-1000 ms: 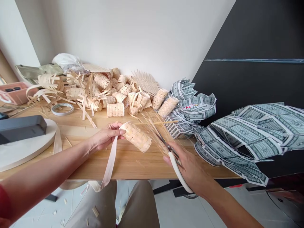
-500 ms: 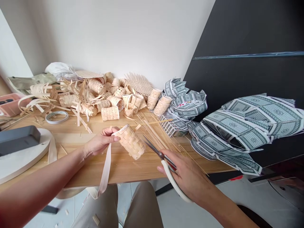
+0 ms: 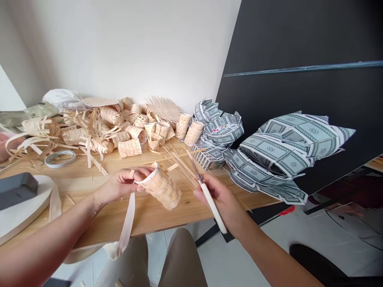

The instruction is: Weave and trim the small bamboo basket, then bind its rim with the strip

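White wall and a black panel back the wooden tabletop [image 3: 89, 181], seen from our head camera. Our left hand [image 3: 119, 186] holds a small woven basket [image 3: 163, 189] just above the near part of the tabletop. The basket lies tilted on its side, mouth toward the left hand. Left fingers [image 3: 140, 172] curl over the rim at the mouth, thumb below, closed on it; the woven body sticks out to the right, clear of the fingers. A pale ribbon strip [image 3: 127, 223] hangs from the rim, past the tabletop edge.

Our right hand [image 3: 220, 197] grips scissors [image 3: 203, 189] with white handles, fingers wrapped around them; blades point up and away, apparently closed. The scissors stand just beside the basket's right end, not touching it.

Behind: a pile of woven baskets and loose strips [image 3: 113, 127], thin sticks [image 3: 179, 161], a tape roll [image 3: 60, 158], and folded playing-card pieces [image 3: 278, 153] to the right.
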`<action>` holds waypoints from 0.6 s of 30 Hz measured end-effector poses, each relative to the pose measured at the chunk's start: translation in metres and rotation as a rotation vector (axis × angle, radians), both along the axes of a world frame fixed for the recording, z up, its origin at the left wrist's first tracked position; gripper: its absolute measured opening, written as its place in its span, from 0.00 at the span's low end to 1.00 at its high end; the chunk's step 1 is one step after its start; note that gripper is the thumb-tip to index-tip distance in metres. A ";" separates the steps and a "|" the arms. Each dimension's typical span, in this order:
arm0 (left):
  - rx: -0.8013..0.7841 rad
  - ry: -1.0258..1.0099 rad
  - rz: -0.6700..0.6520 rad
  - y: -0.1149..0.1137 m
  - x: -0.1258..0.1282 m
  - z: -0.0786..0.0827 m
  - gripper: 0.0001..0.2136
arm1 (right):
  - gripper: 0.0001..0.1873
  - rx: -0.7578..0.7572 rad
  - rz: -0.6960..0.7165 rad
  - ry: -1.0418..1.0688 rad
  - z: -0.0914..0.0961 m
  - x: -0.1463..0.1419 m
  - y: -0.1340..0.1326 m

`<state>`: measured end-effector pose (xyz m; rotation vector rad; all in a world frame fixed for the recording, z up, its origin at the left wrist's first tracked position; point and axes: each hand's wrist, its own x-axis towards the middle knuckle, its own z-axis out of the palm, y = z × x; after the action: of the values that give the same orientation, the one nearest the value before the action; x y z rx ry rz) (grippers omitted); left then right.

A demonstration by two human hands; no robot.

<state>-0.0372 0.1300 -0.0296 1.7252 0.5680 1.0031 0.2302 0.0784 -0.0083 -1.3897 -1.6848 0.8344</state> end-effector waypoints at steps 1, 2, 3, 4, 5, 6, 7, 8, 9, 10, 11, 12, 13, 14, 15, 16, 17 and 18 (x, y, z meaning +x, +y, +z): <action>0.065 0.034 -0.013 -0.002 0.002 0.004 0.03 | 0.18 0.001 -0.030 0.129 -0.002 -0.002 0.002; 0.129 0.072 -0.017 -0.004 0.004 0.008 0.04 | 0.21 -0.010 -0.044 0.250 -0.004 -0.005 0.003; 0.188 0.111 -0.016 -0.007 0.006 0.013 0.04 | 0.23 -0.037 -0.043 0.360 -0.007 -0.008 0.003; 0.242 0.148 -0.012 -0.010 0.008 0.018 0.05 | 0.24 -0.080 -0.035 0.455 -0.010 -0.011 0.003; 0.288 0.182 -0.010 -0.012 0.011 0.022 0.05 | 0.24 -0.130 -0.023 0.539 -0.014 -0.014 0.001; 0.330 0.210 -0.010 -0.015 0.013 0.027 0.05 | 0.24 -0.173 -0.020 0.613 -0.018 -0.016 0.000; 0.365 0.236 -0.012 -0.018 0.015 0.030 0.05 | 0.23 -0.202 -0.024 0.678 -0.022 -0.019 -0.002; 0.393 0.257 -0.010 -0.020 0.016 0.034 0.06 | 0.23 -0.215 -0.030 0.730 -0.026 -0.021 -0.003; 0.415 0.277 -0.005 -0.022 0.017 0.036 0.06 | 0.24 -0.212 -0.036 0.771 -0.029 -0.022 -0.004; 0.435 0.294 0.004 -0.024 0.018 0.038 0.07 | 0.24 -0.197 -0.041 0.801 -0.032 -0.023 -0.005; 0.452 0.310 0.013 -0.026 0.019 0.039 0.08 | 0.24 -0.176 -0.047 0.820 -0.033 -0.024 -0.005; 0.466 0.323 0.022 -0.028 0.019 0.039 0.09 | 0.23 -0.153 -0.057 0.829 -0.034 -0.025 -0.005; 0.472 0.333 0.029 -0.029 0.019 0.038 0.11 | 0.23 -0.129 -0.070 0.831 -0.035 -0.026 -0.005; 0.470 0.335 0.041 -0.030 0.020 0.037 0.13 | 0.23 -0.105 -0.087 0.830 -0.035 -0.028 -0.004; 0.458 0.328 0.060 -0.031 0.020 0.035 0.14 | 0.24 -0.083 -0.104 0.825 -0.036 -0.029 -0.004; 0.440 0.312 0.091 -0.032 0.022 0.033 0.15 | 0.24 -0.063 -0.120 0.814 -0.036 -0.031 -0.003; 0.418 0.287 0.129 -0.033 0.023 0.031 0.15 | 0.25 -0.040 -0.132 0.801 -0.037 -0.034 -0.002; 0.396 0.259 0.166 -0.033 0.025 0.028 0.14 | 0.25 -0.016 -0.138 0.784 -0.038 -0.036 -0.002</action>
<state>-0.0126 0.0970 -0.0015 2.2092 0.7235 1.0668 0.1942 0.0767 -0.0463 -0.9762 -0.9677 1.1223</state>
